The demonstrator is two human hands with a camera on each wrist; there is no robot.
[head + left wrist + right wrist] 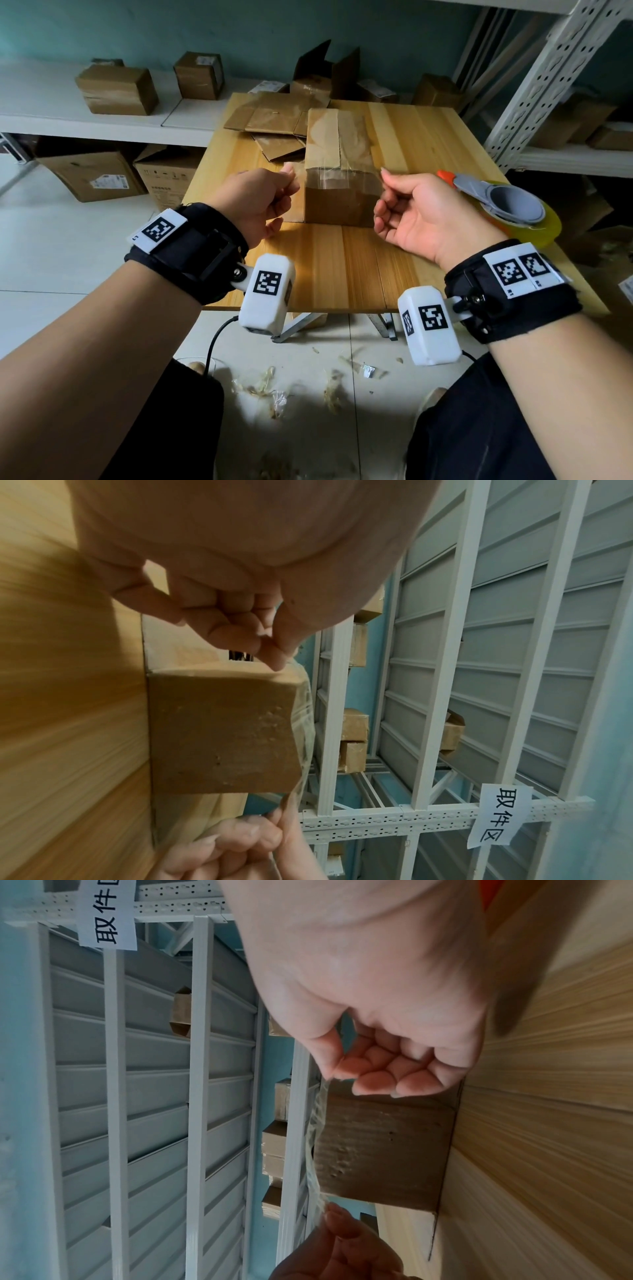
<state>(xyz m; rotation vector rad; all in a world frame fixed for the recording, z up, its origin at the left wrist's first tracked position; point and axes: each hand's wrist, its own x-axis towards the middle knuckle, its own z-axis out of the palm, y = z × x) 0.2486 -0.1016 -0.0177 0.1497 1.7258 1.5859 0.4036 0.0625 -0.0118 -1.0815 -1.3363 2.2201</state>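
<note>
Clear plastic: one strip of transparent packing tape (pixel 342 177), the item in hand. You hold it stretched across the near top edge of the brown corrugated cardboard box (pixel 337 205), one end pinched in each hand. Your left hand (pixel 260 197) nips its end between thumb and forefinger, the other fingers curled in. Your right hand (pixel 424 212) does the same at the opposite end. The hands stand apart, one on each side of the box, most likely so the strip stays taut and does not fold onto itself. Whether the strip already touches the cardboard, you cannot tell from these views.

Box: stands on the pale wooden slat table (pixel 342 270), long side running away from you, its top seam already under tape. Judgement: the strip is lined up to seal the near end.

Yellowish tape roll in a grey dispenser with an orange tip (pixel 507 205): lies on the table just right of your right hand, within reach.

Flattened cardboard sheets (pixel 270 120): lie on the far side of the table, behind the box.
</note>
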